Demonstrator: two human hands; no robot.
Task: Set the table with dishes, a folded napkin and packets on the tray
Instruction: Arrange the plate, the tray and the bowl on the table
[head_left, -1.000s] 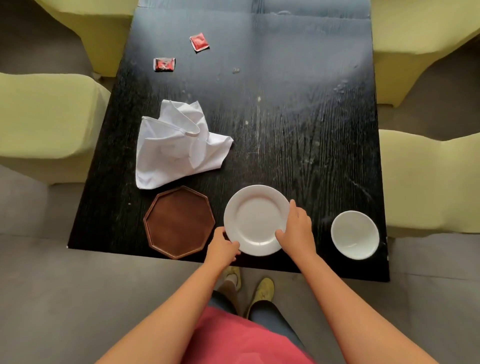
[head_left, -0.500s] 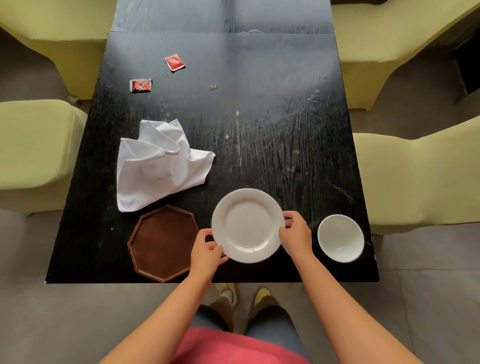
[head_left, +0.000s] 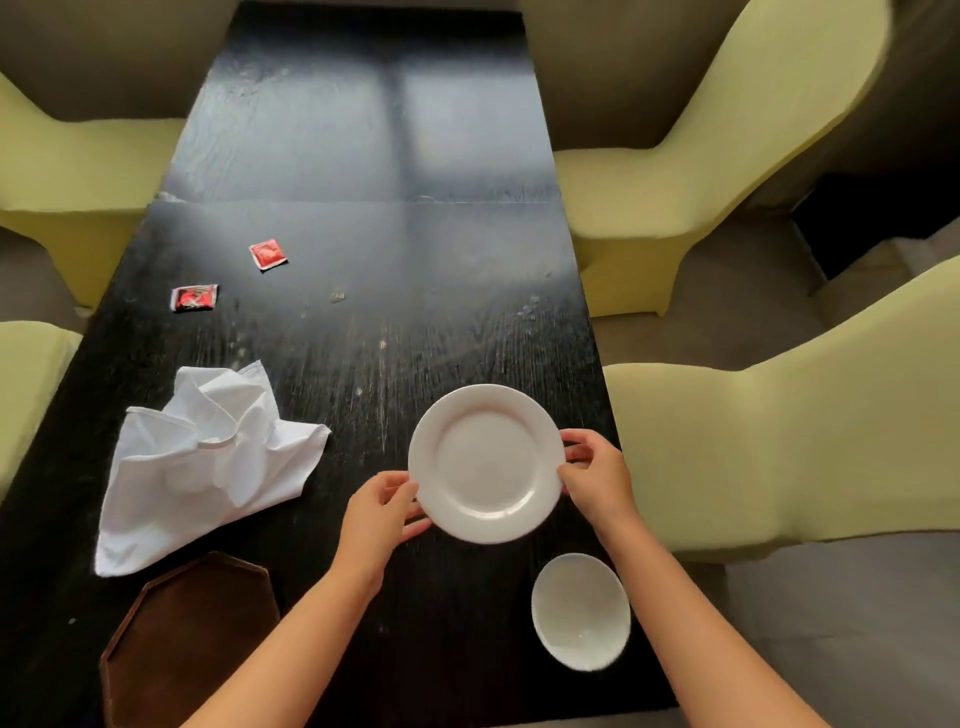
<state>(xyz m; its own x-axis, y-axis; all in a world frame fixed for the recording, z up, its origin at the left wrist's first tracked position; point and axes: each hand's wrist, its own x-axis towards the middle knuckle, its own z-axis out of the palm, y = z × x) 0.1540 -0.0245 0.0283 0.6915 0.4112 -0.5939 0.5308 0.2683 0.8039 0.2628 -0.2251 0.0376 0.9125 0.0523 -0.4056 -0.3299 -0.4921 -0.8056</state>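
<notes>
A white plate (head_left: 485, 462) is held over the black table (head_left: 395, 249) between both hands. My left hand (head_left: 376, 522) pinches its near-left rim and my right hand (head_left: 597, 475) pinches its right rim. A small white bowl (head_left: 581, 617) stands on the table near the front right edge, just below the plate. A brown octagonal tray (head_left: 189, 644) lies at the front left. A crumpled white napkin (head_left: 202, 462) lies beyond the tray. Two red packets (head_left: 268, 254) (head_left: 194, 298) lie farther back on the left.
Yellow-green chairs stand along both sides of the table, two on the right (head_left: 769, 447) (head_left: 691, 171) and two on the left (head_left: 67, 171) (head_left: 26, 384). A few crumbs (head_left: 337, 297) dot the middle of the table top.
Both hands have carried the plate away from the table's front edge toward the middle. The view has tilted up and forward, so the far end of the table shows.
</notes>
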